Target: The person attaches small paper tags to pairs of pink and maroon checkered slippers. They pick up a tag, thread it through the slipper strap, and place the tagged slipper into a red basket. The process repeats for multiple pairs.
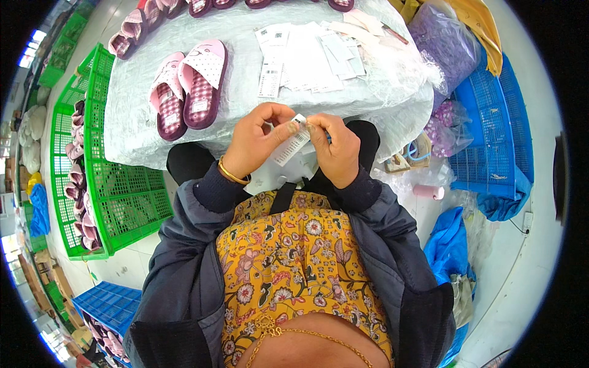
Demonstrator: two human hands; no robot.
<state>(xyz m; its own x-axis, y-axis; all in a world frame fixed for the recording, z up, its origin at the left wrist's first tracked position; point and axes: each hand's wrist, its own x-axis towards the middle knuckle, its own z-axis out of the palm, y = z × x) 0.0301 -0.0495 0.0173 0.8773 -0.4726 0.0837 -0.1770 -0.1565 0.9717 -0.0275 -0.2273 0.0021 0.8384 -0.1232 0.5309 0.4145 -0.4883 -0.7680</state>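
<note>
Between my two hands, just off the table's near edge, is a small white printed label tag (289, 147). My left hand (261, 138) pinches its upper part between thumb and forefinger. Thumb and fingers of my right hand (336, 147) close on the tag's top right corner. On the table to the left lies a pair of pink slippers (203, 86) with maroon checked insoles, a white sticker on each insole. Beyond my hands, a loose spread of white label sheets (307, 58) covers the middle of the table (239, 61), which is wrapped in clear plastic.
More pink slippers (134, 27) line the far edge. A pen-like tool (394, 34) lies far right. At left stands a green crate (126, 178) beside more slippers; at right, a blue crate (485, 135), purple bagged material (445, 46) and a pink roll (428, 192) on the floor.
</note>
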